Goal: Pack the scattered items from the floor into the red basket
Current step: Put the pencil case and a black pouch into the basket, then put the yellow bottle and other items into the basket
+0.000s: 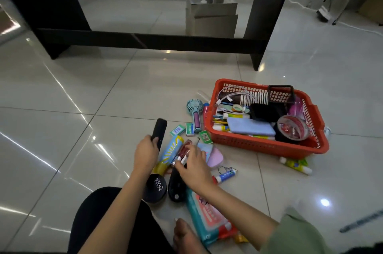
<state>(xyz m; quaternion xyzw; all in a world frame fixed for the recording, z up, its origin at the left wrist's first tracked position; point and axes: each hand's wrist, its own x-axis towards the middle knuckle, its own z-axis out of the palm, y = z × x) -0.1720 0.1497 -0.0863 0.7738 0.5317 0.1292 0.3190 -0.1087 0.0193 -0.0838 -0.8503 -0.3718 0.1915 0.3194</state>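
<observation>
I was mid-pickup with both hands. My left hand curled its fingers around a black remote, whose long axis pointed up and away from me. My right hand pinched a dark red tube lying slantwise on the floor among the clutter. Next, I judged, both needed lifting rightward into the red basket, already crowded.

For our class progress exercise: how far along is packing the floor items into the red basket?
Done: the red basket already holds a tape roll, a cable and pens. In hand: the left hand grips a black remote; the right hand pinches a red tube. Left: the blue fan, small green boxes and wipes pack lie on the floor.
</observation>
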